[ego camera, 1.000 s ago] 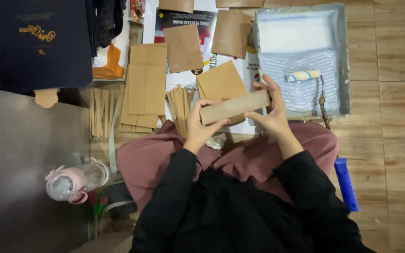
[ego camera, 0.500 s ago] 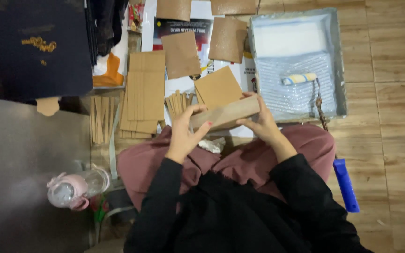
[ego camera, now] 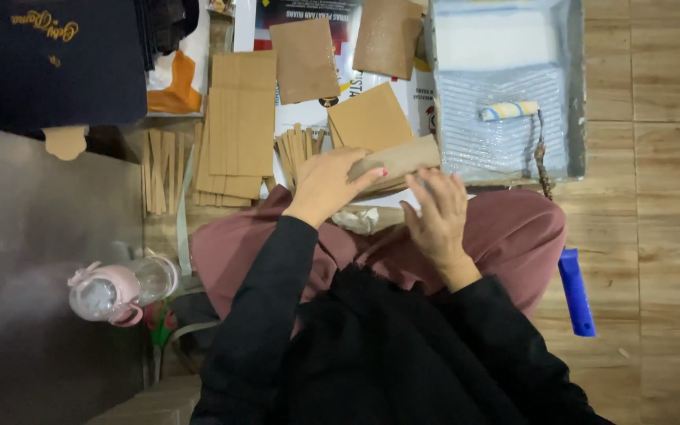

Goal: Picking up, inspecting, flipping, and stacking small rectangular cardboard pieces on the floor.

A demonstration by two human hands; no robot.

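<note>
Cardboard piece [ego camera: 395, 161] is being held over the lap, just in front of the paint tray [ego camera: 576, 94]. It is being gripped along its near end by the left hand [ego camera: 328, 182], fingers closed over the top face. The right hand [ego camera: 434, 212] is being kept open beside it, fingers spread, with nothing in its grip; whether the fingertips are touching the edge cannot be told. For a clean result, the piece is best being kept level, with pressure being applied evenly along the edge and clear of the cardboard strips [ego camera: 297, 149].

Cardboard strips [ego camera: 239, 126] left of the held folded card [ego camera: 400, 161], roller [ego camera: 508, 110] in the tray [ego camera: 576, 94] at right
</note>
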